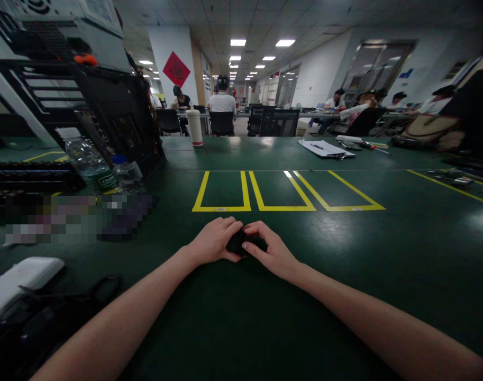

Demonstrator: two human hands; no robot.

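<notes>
Between my two hands is a small, dark, blocky object (236,242), low over the green table or resting on it; its kind I cannot make out. My left hand (214,241) is closed around its left side, thumb below and fingers over the top. From the right, the curled thumb and index finger of my right hand (271,248) meet the object's edge. Fingers cover much of it. Just beyond my hands, yellow tape (221,209) marks out three boxes on the green tabletop (241,323).
At left stand an open computer case (122,116), a plastic bottle (92,164) and a smaller blue-capped bottle (128,177). A white power strip (25,283) and black cables (62,312) lie nearer. Farther back are a white cup (194,127), a clipboard (326,148) and a screwdriver (375,148). People sit beyond.
</notes>
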